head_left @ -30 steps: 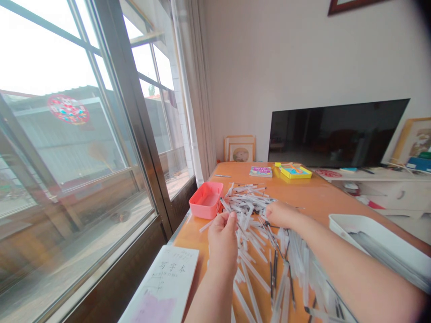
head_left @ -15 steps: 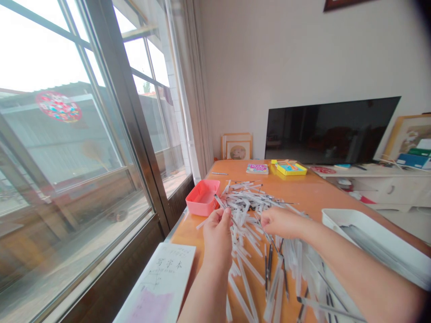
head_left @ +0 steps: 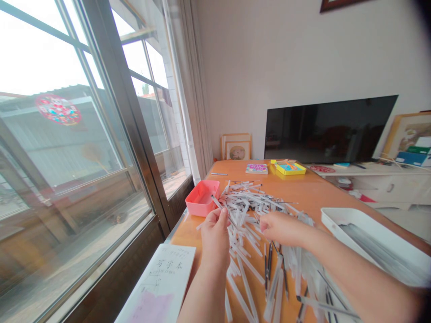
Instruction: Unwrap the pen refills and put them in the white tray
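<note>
2 hands. Left hand: pinching 1 tube between thumb and fingers. Tube is slim, translucent, dark at its far end, angled up in front of the bin's near right corner. Right hand: fingers curled over the pile, tips hidden; can't tell if it grips anything.

Pile: too many pieces to count, loose and crisscrossed, running from beside the bin toward the near edge of view. Mostly straight, frosted, plastic-looking tubes, plus several thin dark rods between the forearms.

1 bin: pink, smooth, open top, rounded corners, left of the pile. 1 tray: white, long, shallow, rounded corners, at right; bundle of thin greyish sticks inside, roughly parallel, count unclear.

1 notebook: pale paper cover, 3 large characters in a row, purple patch; left of the left forearm. Far end: 1 slim pen, 1 colorful booklet, 1 yellow box with blue and orange in it. Table: 1, orange-brown, glossy. Behind: 1 TV, flat black panel.
</note>
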The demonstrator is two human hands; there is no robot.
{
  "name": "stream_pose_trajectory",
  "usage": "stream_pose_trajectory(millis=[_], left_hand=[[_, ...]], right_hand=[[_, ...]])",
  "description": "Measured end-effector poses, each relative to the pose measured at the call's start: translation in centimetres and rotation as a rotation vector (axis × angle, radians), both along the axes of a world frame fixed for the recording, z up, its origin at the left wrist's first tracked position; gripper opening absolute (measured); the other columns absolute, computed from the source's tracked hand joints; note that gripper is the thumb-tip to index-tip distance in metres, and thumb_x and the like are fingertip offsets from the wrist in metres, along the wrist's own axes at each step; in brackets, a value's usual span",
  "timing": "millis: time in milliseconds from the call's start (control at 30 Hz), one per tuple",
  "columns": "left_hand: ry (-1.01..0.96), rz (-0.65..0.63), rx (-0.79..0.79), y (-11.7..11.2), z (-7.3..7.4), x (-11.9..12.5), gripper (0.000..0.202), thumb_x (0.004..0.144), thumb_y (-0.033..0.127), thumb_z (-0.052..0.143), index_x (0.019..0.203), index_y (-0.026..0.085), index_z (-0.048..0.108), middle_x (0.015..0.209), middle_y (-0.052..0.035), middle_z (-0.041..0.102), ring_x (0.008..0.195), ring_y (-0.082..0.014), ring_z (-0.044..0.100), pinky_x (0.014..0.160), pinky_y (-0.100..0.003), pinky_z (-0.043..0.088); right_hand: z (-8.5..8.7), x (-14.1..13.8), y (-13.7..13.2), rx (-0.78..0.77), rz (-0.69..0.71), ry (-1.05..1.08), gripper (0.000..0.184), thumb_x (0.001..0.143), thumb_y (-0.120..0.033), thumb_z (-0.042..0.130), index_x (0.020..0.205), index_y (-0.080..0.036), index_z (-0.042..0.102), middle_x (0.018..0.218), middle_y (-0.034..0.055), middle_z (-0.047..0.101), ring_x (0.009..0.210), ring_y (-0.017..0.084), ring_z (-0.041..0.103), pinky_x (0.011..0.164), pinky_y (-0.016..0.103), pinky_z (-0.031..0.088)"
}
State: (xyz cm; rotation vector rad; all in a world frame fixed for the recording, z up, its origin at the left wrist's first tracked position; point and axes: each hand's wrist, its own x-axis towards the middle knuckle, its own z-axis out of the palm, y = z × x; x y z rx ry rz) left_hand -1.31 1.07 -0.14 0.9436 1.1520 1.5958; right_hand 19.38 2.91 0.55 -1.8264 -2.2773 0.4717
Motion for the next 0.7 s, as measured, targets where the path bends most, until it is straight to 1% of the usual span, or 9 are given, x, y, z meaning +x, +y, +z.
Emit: stream_pose_trajectory(millis=[100,233,333,433,567,700], left_hand=[[-0.007,0.003,-0.003,0.0,0.0,0.0,0.048,0.068,0.058,0.077,0.089,0.015,0.071,0.075,-0.0014,0.063,0.062,-0.0108,0.05,0.066,-0.027,0.039],[-0.006,0.001,0.003,0.0,-0.1,0.0,0.048,0.069,0.057,0.077,0.09,0.014,0.071,0.075,-0.0016,0.063,0.063,-0.0107,0.05,0.066,-0.027,0.039],[-0.001,-0.004,0.01,0.0,-0.2,-0.1,0.048,0.07,0.056,0.076,0.092,0.014,0.071,0.076,-0.0015,0.063,0.064,-0.0109,0.05,0.066,-0.026,0.039],[0.011,-0.014,0.005,-0.1,-0.2,-0.1,0.047,0.072,0.056,0.075,0.092,0.014,0.07,0.073,-0.0003,0.06,0.064,-0.0108,0.049,0.064,-0.025,0.038],[0.012,-0.03,0.004,-0.1,-0.2,-0.1,0.045,0.073,0.056,0.074,0.091,0.015,0.069,0.071,0.0012,0.059,0.061,-0.0099,0.047,0.062,-0.025,0.036],[0.0,-0.044,0.001,-0.1,-0.4,-0.1,0.045,0.073,0.056,0.075,0.089,0.015,0.067,0.069,0.0022,0.056,0.06,-0.0095,0.045,0.061,-0.024,0.034]], right_hand=[[-0.3,0.1,0.3,0.013,0.0,-0.023,0.011,0.073,-0.017,0.061,0.073,-0.021,0.071,0.071,-0.0002,0.069,0.069,0.015,0.058,0.061,0.024,0.031],[-0.9,-1.1,0.1,0.016,0.029,-0.042,0.014,0.073,-0.016,0.061,0.078,-0.024,0.072,0.073,-0.0008,0.07,0.068,0.015,0.059,0.06,0.024,0.03],[-1.4,-2.3,-0.1,0.046,0.049,-0.054,0.018,0.073,-0.015,0.059,0.079,-0.025,0.073,0.082,0.0008,0.073,0.077,0.018,0.062,0.061,0.025,0.03],[-1.8,-3.1,-0.1,0.072,0.066,-0.059,0.023,0.074,-0.013,0.057,0.086,-0.025,0.073,0.089,0.0028,0.074,0.085,0.02,0.063,0.066,0.026,0.032],[-2.1,-3.3,0.2,0.075,0.103,-0.053,0.029,0.074,-0.013,0.058,0.095,-0.027,0.073,0.095,0.0034,0.074,0.091,0.022,0.063,0.069,0.027,0.034],[-2.4,-3.2,0.2,0.064,0.121,-0.037,0.03,0.071,-0.011,0.06,0.095,-0.025,0.071,0.091,0.0037,0.073,0.088,0.021,0.062,0.069,0.026,0.033]])
